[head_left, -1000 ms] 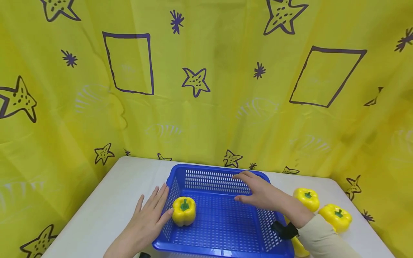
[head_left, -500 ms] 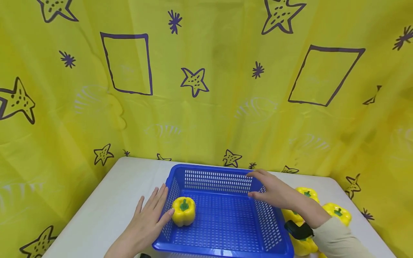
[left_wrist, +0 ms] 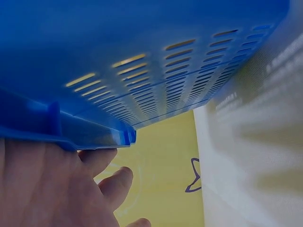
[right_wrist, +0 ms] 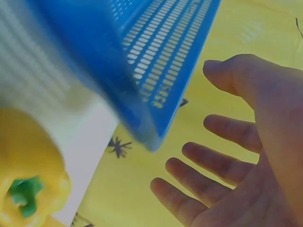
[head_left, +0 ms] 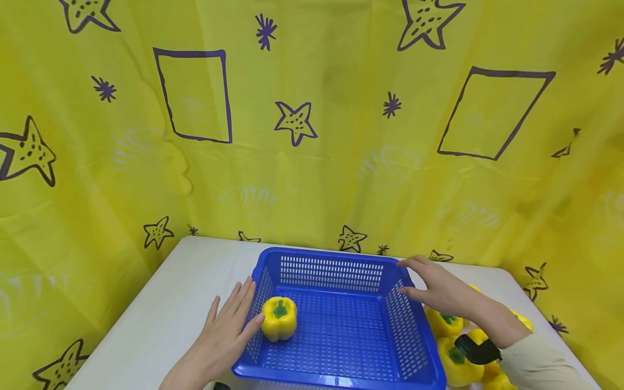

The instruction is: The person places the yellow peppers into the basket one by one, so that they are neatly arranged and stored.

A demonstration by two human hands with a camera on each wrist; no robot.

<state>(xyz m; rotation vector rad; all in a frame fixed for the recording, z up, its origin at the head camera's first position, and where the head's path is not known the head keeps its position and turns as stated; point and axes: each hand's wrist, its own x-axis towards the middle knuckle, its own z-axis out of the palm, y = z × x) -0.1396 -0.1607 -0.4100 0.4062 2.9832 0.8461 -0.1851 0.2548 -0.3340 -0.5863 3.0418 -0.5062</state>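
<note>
A blue plastic basket stands on the white table, with one yellow bell pepper inside by its left wall. My left hand rests flat-fingered on the basket's left rim, thumb beside the pepper; in the left wrist view the hand lies against the rim's edge. Over the basket's back right corner is my right hand, fingers spread and holding nothing. In the right wrist view the hand appears apart from the basket.
Several yellow peppers lie on the table right of the basket, partly hidden under my right forearm. One pepper shows at the lower left of the right wrist view. A yellow patterned curtain hangs around the white table.
My right hand has moved rightward from above the basket's inside to its back right corner, still empty. The left hand and the pepper in the basket have stayed in place.
</note>
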